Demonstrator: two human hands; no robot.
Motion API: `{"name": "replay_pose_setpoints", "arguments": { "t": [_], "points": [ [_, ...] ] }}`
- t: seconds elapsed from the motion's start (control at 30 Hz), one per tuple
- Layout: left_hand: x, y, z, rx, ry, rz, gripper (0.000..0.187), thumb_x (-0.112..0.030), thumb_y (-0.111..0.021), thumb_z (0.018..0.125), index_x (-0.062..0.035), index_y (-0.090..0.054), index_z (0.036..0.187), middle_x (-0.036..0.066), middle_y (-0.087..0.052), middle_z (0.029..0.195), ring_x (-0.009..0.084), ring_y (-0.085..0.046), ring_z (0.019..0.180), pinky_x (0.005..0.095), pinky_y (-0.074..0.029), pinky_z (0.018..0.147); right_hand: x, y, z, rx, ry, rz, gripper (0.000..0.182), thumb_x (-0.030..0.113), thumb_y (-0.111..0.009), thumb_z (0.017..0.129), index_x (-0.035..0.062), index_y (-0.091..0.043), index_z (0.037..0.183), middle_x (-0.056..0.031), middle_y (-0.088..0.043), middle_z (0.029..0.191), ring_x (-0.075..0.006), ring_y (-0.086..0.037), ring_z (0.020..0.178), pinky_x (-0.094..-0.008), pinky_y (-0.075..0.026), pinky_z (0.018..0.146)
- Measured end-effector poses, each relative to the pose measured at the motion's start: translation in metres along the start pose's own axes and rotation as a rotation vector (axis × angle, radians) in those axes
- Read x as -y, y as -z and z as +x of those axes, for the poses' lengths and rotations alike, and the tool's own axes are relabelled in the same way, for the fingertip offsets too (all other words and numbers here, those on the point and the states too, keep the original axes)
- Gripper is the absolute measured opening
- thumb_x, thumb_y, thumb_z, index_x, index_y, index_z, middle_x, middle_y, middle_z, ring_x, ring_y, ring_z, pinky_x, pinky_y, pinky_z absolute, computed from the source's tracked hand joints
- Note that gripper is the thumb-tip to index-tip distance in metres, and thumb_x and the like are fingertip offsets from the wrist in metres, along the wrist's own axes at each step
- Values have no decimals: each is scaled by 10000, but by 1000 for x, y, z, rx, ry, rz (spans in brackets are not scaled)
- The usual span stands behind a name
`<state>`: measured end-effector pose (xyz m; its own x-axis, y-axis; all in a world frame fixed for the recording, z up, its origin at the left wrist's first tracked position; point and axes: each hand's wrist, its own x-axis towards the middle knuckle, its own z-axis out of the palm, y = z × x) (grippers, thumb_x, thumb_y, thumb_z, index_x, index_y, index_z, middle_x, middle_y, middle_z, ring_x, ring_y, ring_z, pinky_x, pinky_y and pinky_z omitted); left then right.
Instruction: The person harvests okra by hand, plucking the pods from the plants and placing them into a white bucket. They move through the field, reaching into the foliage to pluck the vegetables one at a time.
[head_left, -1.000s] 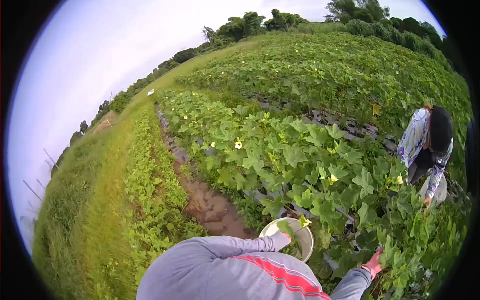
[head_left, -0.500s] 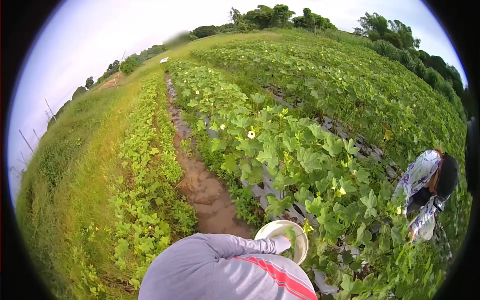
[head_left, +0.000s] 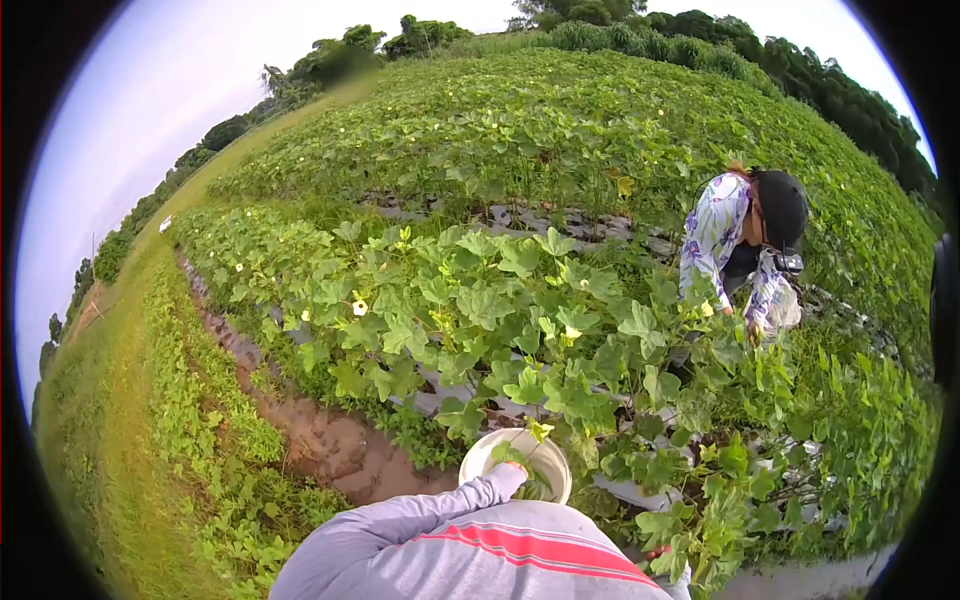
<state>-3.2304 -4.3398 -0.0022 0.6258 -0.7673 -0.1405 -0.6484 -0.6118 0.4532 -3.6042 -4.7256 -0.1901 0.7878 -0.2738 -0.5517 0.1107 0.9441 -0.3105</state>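
Note:
My left hand is at the mouth of a white bucket, below a grey sleeve. Its fingers are hidden, so what it holds cannot be told. Green pods or leaves show inside the bucket beside the hand. At the lower right, my right hand is barely visible among the leaves of a plant; its fingers are too small and covered to read.
Another person in a dark cap and floral sleeves bends among the plants at right. Leafy rows with pale flowers spread ahead. A muddy furrow runs at left, and plastic sheeting lies under the plants.
The view has turned to the right, so the bucket, the plants and the other person appear further left. My right hand has come into view at the lower right.

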Motion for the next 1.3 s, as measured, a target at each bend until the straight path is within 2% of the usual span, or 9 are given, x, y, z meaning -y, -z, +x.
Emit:
{"name": "replay_pose_setpoints", "arguments": {
  "t": [0.03, 0.1, 0.17, 0.4, 0.57, 0.77, 0.87, 1.1, 1.3],
  "points": [
    [5, 1, 3, 9, 23, -137, 162, -175, -512, 830, -53, -585, 908, 114, -585, 733, 247, -594, 675, 356, -478, 612, -1, 21, 8, 373, -98, 80, 445, 456, -534, 841, 91, -571, 1095, -147, -601, 1002, -318, -621, 744, -505, -505, 683],
    [9, -1, 8, 158, 350, -708, 144, -236, -527, 874, -95, -545, 892, 37, -482, 614, 176, -470, 494, 334, -385, 452, -8, 6, -6, -273, -87, -240, 480, 513, -527, 851, 101, -564, 1096, -157, -607, 896, -374, -621, 670, -565, -501, 578],
    [23, 0, 17, 264, 540, -1198, 109, -245, -525, 907, -142, -501, 882, -29, -373, 527, 124, -335, 359, 318, -277, 331, -43, -52, -53, -144, 431, -125, 431, 459, -491, 890, 80, -574, 1079, -155, -634, 926, -380, -624, 806, -514, -508, 681],
    [24, 30, 43, 406, 621, -1286, 98, -238, -493, 921, -155, -449, 952, -7, -342, 521, 148, -341, 371, 336, -319, 363, -17, -105, -19, -936, 803, -118, 265, 176, -505, 899, 27, -434, 1106, -127, -632, 944, -240, -637, 615, -373, -470, 444],
    [9, 35, 60, 391, 564, -1236, 127, -237, -493, 910, -135, -469, 980, -4, -330, 535, 146, -327, 397, 327, -304, 389, -50, -136, -28, -1332, 1138, -525, 351, 107, -605, 866, -6, -442, 1156, -116, -546, 1114, -157, -515, 937, -296, -426, 836],
    [-9, 45, 76, 429, 567, -1261, 111, -235, -502, 898, -146, -469, 956, -15, -321, 524, 135, -311, 385, 314, -277, 373, -112, -328, -26, 19, 1002, -306, 409, 140, -545, 920, 35, -370, 1274, -138, -501, 1250, -238, -556, 1067, -345, -434, 928],
    [-13, 51, 70, 418, 578, -1268, 107, -240, -503, 898, -154, -472, 952, -14, -326, 523, 136, -314, 384, 312, -275, 367, -112, -341, -28, -199, 904, -775, 473, 279, -603, 891, 23, -455, 1261, -123, -532, 1250, -227, -570, 1061, -321, -457, 893],
    [24, 36, 62, 418, 546, -1328, 82, -216, -453, 928, -169, -455, 996, 0, -364, 517, 164, -341, 358, 339, -314, 350, 14, -279, -46, -477, 894, 381, 483, 410, -264, 988, 81, -282, 1341, -237, -592, 1044, -343, -642, 831, -453, -558, 734],
    [-20, 53, 41, 278, 565, -1264, 112, -136, -446, 901, -48, -503, 941, 23, -388, 534, 134, -316, 374, 281, -311, 337, 91, -236, -1, -442, 722, 570, 576, 501, -393, 931, 176, -248, 1383, -214, -381, 1273, -372, -596, 925, -492, -550, 738]
  ]
}}
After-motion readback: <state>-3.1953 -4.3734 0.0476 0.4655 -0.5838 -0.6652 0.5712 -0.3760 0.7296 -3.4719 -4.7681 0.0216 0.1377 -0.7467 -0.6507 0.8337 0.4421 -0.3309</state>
